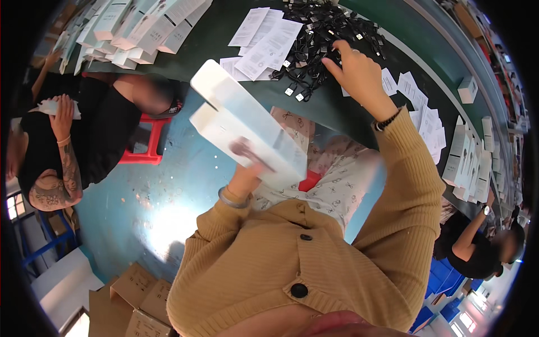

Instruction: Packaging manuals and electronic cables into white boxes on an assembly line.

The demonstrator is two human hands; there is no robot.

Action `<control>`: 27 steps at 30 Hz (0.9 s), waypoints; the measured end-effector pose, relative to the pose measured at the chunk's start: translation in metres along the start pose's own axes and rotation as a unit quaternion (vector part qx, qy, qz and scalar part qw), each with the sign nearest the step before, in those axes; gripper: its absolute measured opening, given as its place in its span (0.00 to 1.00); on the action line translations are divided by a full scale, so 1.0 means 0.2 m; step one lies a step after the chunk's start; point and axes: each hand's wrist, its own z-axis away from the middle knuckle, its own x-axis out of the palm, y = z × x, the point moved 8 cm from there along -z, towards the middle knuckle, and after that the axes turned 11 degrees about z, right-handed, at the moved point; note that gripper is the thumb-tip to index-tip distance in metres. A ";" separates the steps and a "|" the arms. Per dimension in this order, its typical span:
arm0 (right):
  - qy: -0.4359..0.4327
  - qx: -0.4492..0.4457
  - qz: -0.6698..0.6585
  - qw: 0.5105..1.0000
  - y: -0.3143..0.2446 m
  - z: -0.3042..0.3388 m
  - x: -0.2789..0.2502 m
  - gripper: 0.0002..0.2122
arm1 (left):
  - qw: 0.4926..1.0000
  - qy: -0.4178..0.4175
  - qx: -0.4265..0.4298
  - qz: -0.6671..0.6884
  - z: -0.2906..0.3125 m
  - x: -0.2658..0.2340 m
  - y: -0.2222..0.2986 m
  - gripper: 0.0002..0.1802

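Note:
My left hand grips a long white carton with a brown picture printed on its side. The carton is tilted over my lap, and its flap end stands open toward the table. Over the edge of a heap of black USB cables is my right hand, thumb and forefinger apart with nothing visible between them. Its other fingers are partly hidden. White plugs show here and there among the tangled cables.
Printed sheets lie left of the cables, and more leaflets to the right. White cartons are piled at the far left; others stand along the right. A person sits at left near a red stool; another person is at right.

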 end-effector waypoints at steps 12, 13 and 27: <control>0.024 0.075 -0.058 0.995 0.11 -0.21 0.10 0.22 | 0.831 -0.049 0.128 -0.540 -0.04 0.03 0.00 0.45; 0.018 0.052 -0.054 0.997 0.08 -0.22 0.10 0.21 | 0.830 -0.051 0.130 -0.541 -0.04 0.04 0.00 0.45; 0.086 0.060 -0.299 0.948 0.26 0.01 -0.30 0.09 | 0.886 0.041 0.021 -0.461 -0.02 -0.11 -0.07 0.50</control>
